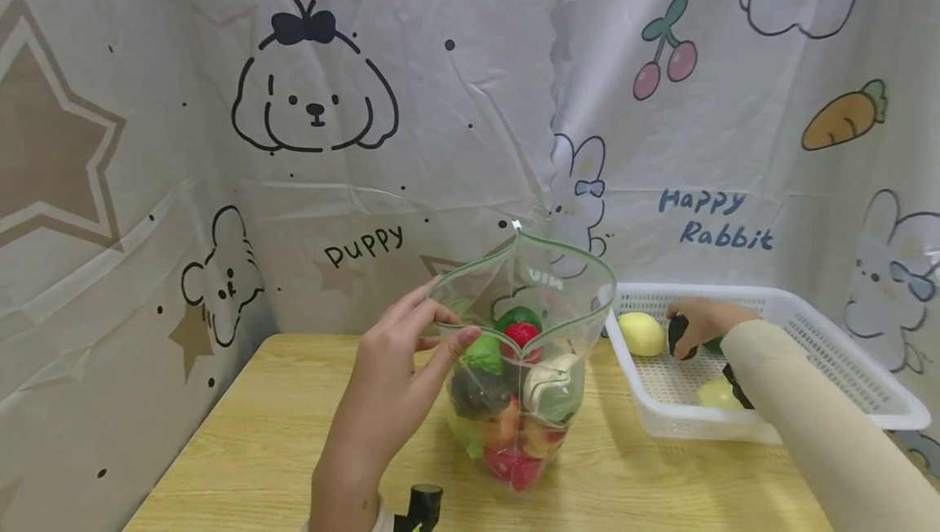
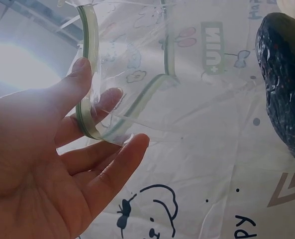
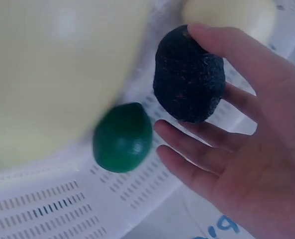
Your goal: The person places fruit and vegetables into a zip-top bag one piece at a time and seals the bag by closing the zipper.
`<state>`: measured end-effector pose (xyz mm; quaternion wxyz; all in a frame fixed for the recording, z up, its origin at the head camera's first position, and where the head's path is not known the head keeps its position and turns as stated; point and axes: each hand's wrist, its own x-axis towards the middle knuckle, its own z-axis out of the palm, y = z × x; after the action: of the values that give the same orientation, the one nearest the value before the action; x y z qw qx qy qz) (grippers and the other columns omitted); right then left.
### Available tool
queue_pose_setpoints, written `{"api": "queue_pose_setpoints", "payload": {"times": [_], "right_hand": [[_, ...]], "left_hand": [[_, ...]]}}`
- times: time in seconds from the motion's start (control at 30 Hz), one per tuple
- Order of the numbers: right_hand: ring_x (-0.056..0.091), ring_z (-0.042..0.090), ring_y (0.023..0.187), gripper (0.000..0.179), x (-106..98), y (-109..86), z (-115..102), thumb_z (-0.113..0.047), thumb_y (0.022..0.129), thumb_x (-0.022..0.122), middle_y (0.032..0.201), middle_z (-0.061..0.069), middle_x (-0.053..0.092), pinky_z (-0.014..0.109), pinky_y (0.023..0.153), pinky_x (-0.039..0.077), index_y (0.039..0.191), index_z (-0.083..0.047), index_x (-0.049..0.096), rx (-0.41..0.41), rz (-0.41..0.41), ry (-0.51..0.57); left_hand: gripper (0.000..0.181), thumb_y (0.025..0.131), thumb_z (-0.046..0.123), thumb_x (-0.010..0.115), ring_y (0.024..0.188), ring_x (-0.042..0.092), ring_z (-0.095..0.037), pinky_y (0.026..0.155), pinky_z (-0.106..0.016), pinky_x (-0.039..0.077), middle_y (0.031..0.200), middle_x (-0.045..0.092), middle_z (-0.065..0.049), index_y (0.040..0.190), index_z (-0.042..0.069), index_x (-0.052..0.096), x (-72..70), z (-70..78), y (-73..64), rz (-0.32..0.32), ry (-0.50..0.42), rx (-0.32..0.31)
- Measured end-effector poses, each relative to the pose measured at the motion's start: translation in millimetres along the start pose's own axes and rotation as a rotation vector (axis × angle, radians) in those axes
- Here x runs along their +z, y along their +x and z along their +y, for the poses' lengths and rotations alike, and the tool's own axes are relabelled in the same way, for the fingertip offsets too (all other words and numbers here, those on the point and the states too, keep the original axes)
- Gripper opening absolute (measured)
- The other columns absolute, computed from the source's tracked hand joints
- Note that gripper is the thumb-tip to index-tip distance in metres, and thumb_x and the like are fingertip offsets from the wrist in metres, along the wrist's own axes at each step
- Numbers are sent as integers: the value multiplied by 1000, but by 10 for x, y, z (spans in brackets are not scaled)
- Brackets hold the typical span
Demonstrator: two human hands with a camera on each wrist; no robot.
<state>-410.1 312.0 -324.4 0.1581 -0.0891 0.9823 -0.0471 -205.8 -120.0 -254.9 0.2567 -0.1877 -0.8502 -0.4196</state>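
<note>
A clear zip bag (image 1: 565, 291) with a green-edged mouth stands upright and gaping on the table, filled with toy fruit and vegetables. My left hand (image 1: 392, 373) pinches its left rim between thumb and fingers. Through the bag's wall show a dark oval fruit (image 1: 479, 392), a red piece (image 1: 521, 338) and a pinkish-red one (image 1: 514, 465) at the bottom. Over the white basket, my right hand (image 1: 708, 324) grips a dark avocado (image 3: 187, 74) with thumb and fingers. Close by that hand lies a green lime (image 3: 122, 139), mostly covered by the arm in the head view.
The white perforated basket (image 1: 649, 418) stands right of the bag on the wooden table (image 1: 294, 434). It also holds a pale yellow fruit (image 1: 641, 334) and another yellow one (image 1: 716, 393) under the right forearm. A printed curtain (image 1: 470, 148) hangs close behind.
</note>
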Motion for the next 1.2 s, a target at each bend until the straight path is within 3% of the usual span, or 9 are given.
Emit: {"api": "queue_pose_setpoints", "payload": {"times": [0.2, 0.3, 0.43, 0.57, 0.67, 0.83, 0.93, 1.03, 1.2], "right_hand": [[54, 49, 117, 77, -239, -107, -106, -27, 78, 86, 133, 35, 54, 61, 97, 51, 135, 10, 51, -59, 36, 1], [56, 47, 113, 76, -385, -204, -191, -25, 79, 86, 128, 34, 56, 59, 93, 54, 135, 11, 50, -114, 113, 19], [59, 43, 104, 74, -580, -427, -379, -23, 79, 87, 121, 31, 59, 58, 86, 56, 135, 10, 50, -227, 324, 55], [50, 51, 116, 83, -697, -796, -701, -22, 83, 85, 134, 36, 50, 69, 92, 50, 148, 4, 41, -257, 616, 119], [48, 52, 124, 92, -659, -1112, -1010, -18, 83, 85, 141, 34, 43, 67, 99, 49, 157, -7, 31, -254, 873, 263], [56, 34, 126, 95, -459, -1491, -1533, -6, 77, 88, 146, 17, 47, 30, 106, 51, 155, -18, 35, -331, 1214, 542], [57, 18, 126, 96, -318, -1643, -1757, 6, 71, 88, 146, 10, 49, 15, 104, 47, 151, -15, 40, -408, 1312, 640], [58, 11, 124, 97, -183, -1708, -1917, 15, 65, 87, 146, 9, 49, 17, 103, 49, 149, -7, 43, -503, 1367, 701], [60, 15, 121, 95, -23, -1673, -2109, 19, 63, 85, 145, 8, 48, 21, 104, 50, 147, 0, 43, -611, 1389, 797]], "left_hand": [[21, 96, 37, 70, 108, 71, -29, 86, -36, 62, 150, 52, -13, 95, 15, 69, -4, 14, 4, -1, 3, 16], [22, 96, 37, 70, 107, 70, -28, 87, -36, 62, 150, 52, -12, 95, 16, 69, 5, 17, -4, 1, 6, 21], [23, 96, 39, 70, 109, 67, -27, 88, -38, 62, 150, 52, -11, 97, 16, 69, 16, 26, -5, 2, 20, 39], [24, 97, 40, 68, 108, 65, -27, 87, -39, 61, 151, 51, -10, 99, 16, 69, 22, 37, -3, 3, 44, 64], [24, 98, 39, 66, 120, 60, -27, 87, -36, 61, 152, 50, -10, 101, 15, 69, 34, 46, -3, -3, 46, 76], [27, 100, 37, 64, 116, 59, -25, 86, -35, 59, 155, 47, -9, 109, 13, 69, 48, 46, 18, -10, 64, 82], [29, 100, 38, 63, 102, 59, -22, 83, -35, 57, 155, 47, -8, 113, 13, 68, 64, 45, 18, -9, 76, 78], [30, 100, 39, 63, 98, 58, -20, 81, -34, 56, 155, 47, -8, 114, 14, 68, 74, 43, 7, -1, 82, 75], [32, 100, 40, 63, 106, 59, -20, 83, -33, 58, 155, 47, -7, 116, 13, 68, 52, 59, 4, 11, 81, 70]]}}
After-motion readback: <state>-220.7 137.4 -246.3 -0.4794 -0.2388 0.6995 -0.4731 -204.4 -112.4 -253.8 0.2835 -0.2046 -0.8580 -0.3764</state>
